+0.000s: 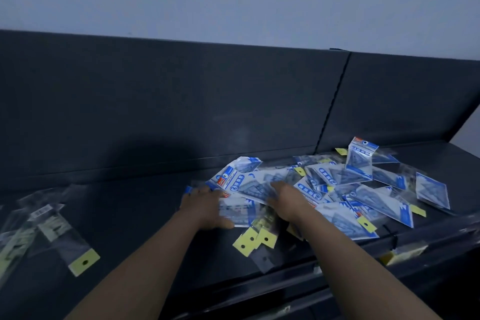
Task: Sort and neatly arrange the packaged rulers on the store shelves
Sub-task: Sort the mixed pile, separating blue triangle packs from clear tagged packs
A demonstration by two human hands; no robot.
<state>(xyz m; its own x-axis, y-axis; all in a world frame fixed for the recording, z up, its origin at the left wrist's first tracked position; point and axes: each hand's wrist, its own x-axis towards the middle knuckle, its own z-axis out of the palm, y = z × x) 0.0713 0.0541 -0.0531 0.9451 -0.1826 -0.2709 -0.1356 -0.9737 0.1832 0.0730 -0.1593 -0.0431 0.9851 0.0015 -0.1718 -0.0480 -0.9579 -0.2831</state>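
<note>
A loose heap of blue-and-white ruler packets (345,189) lies on the dark shelf (145,215), right of centre. My left hand (205,205) lies at the heap's left edge, fingers spread over the packets and thumb out toward me. Beside it, my right hand (285,200) rests palm down on the packets in the middle of the heap. One packet (359,157) stands tilted up at the back of the heap. Clear packets with yellow hang tabs (255,239) stick out from under the heap below my hands.
A second group of clear packets with yellow tabs (52,231) lies spread at the shelf's left end. A dark back panel (181,101) rises behind the shelf, with a seam at the right. The shelf's front edge (337,262) runs below the heap.
</note>
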